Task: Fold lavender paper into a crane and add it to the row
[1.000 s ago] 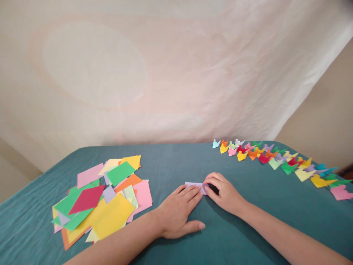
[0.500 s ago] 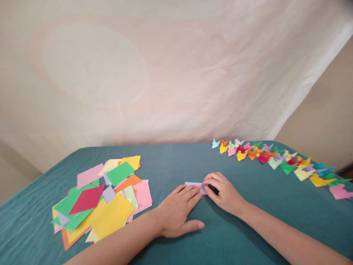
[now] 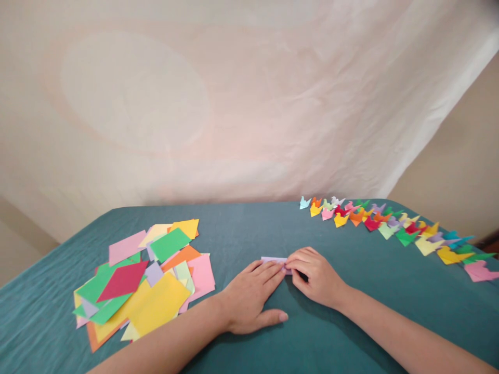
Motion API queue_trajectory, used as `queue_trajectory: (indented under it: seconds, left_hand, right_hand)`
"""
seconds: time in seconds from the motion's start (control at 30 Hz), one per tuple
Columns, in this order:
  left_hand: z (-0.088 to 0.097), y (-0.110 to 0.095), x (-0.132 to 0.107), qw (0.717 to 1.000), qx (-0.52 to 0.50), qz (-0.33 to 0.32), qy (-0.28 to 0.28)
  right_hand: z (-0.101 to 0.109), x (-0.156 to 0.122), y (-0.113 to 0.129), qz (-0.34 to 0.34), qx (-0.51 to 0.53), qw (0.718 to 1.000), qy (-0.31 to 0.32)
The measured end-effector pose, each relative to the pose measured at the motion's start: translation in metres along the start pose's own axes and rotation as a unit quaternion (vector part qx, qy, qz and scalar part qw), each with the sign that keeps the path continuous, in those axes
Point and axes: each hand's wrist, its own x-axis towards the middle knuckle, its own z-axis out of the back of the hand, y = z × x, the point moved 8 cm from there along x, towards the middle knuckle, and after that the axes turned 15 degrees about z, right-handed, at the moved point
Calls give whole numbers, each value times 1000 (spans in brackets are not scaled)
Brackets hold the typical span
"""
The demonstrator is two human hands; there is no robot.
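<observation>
The right hand (image 3: 320, 278) closed further, pinching the paper (image 3: 271, 258) low-centre. The left hand (image 3: 251, 300), spread, pinned it. Folding seemingly needed creasing next.

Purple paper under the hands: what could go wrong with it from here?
The purple paper might slip and crease crookedly: the left hand lies flat over it while the right hand has fingertips at its right end.
Fingers hide much of it, so a misaligned edge could go unseen.
The left forearm overlaps the loose sheets in view and might nudge them.
</observation>
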Motion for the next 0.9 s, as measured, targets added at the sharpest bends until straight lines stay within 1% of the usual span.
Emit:
queue_trajectory:
  seconds: [0.13, 0.4, 0.5, 0.7, 0.9]
  left_hand:
    - [2, 2, 1, 1000, 0, 2, -11]
    - [6, 14, 2, 999, 22, 24, -23]
    - [6, 15, 2, 999, 29, 26, -22]
    - [7, 14, 2, 999, 34, 25, -23]
    - [7, 14, 3, 999, 39, 21, -23]
  right_hand:
    - [0, 1, 0, -4, 0, 1000, 2]
    - [0, 1, 0, 5, -11, 1000, -4]
    - [1, 2, 4, 26, -24, 999, 8]
    - [-1, 6, 19, 93, -18, 995, 41]
    - [-3, 6, 22, 111, -21, 992, 59]
